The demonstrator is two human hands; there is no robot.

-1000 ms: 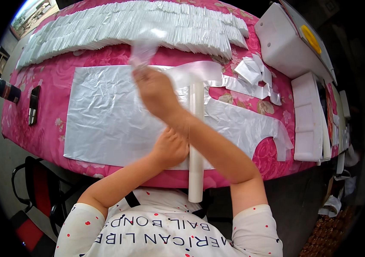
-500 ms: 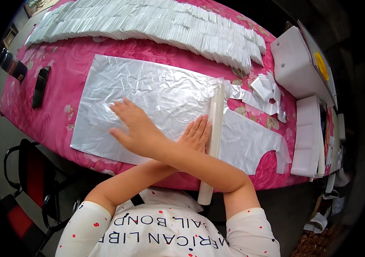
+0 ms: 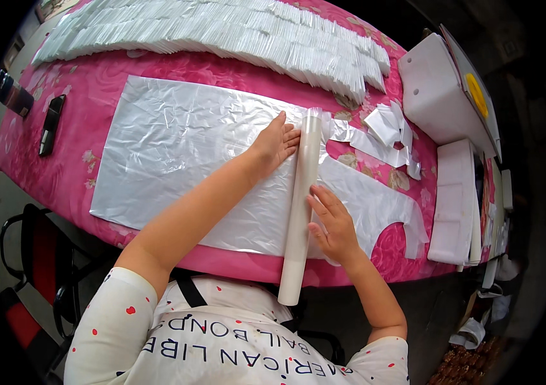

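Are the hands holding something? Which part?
Nothing is gripped: the left hand and right hand are open, fingers at opposite sides of the whitish, cylindrical, plastic-looking roll.

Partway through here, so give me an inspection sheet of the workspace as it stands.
Surface: table with a pink flowered cloth.
Work items: pale roll lying across a silvery plastic sheet, near end past the table edge.
Clutter: white scraps at right; folded white pieces along the far side; bottle and black object at left.
Hands: left hand open, left of the roll; right hand open, right of it; exact contact unclear.
Cables: nothing seen.
Surroundings: white box at right, chairs at lower left.
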